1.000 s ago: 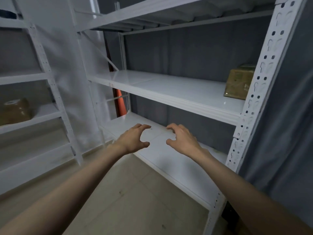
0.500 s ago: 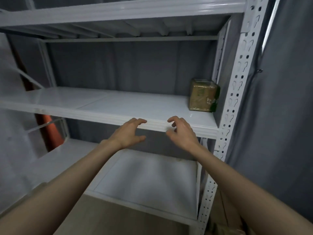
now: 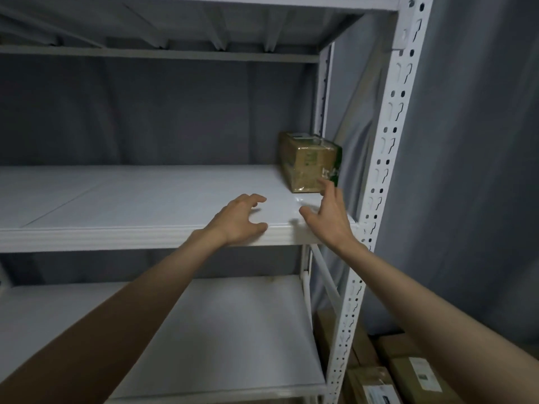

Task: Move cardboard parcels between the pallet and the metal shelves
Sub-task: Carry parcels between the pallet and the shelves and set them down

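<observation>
A small brown cardboard parcel, taped and with green print on its right side, stands at the far right end of the white middle shelf. My right hand reaches over the shelf's front edge with fingers spread, its fingertips at the parcel's lower front corner. My left hand hovers over the shelf a little to the left, fingers loosely spread and holding nothing. Both forearms stretch forward from the bottom of the view.
The perforated white upright stands just right of my right hand. A lower shelf lies below, and another shelf's underside spans above. Grey curtain hangs behind and to the right. Several labelled cardboard parcels lie on the floor at bottom right.
The view has swung right and closer to the shelf end. Both hands have risen from below the middle shelf to above it, the right hand reaching the parcel.
</observation>
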